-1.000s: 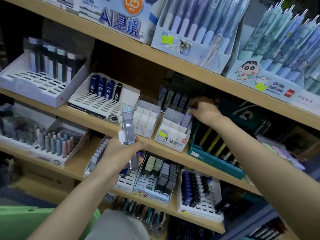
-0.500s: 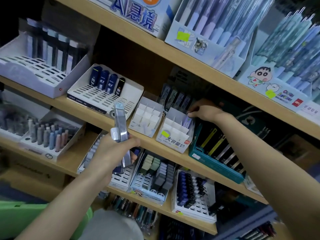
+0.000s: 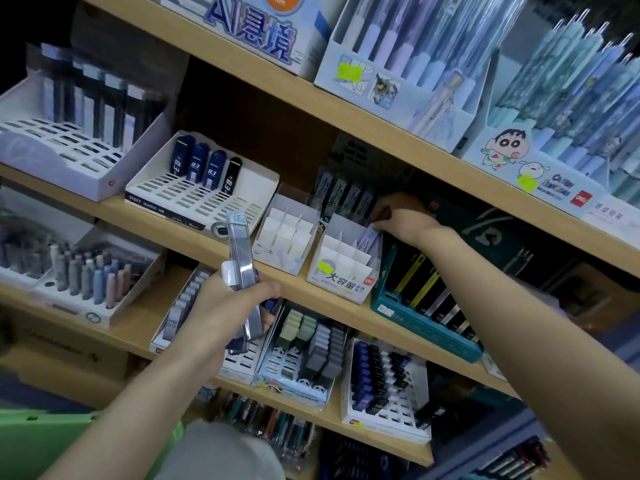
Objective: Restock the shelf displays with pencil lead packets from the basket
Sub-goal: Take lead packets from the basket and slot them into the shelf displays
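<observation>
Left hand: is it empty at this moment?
No: the left hand grips a bunch of pencil lead packets, held upright with their tops sticking out above the fingers.

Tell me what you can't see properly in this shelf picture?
- Head view: the right grip meets the lilac packet in the white divided box in shadow; pinching or only touching, unclear.
- Head view: packets in the left grip are blurred; count and print unreadable.
- Head view: the green basket is cut off by the bottom edge; contents hidden.
</observation>
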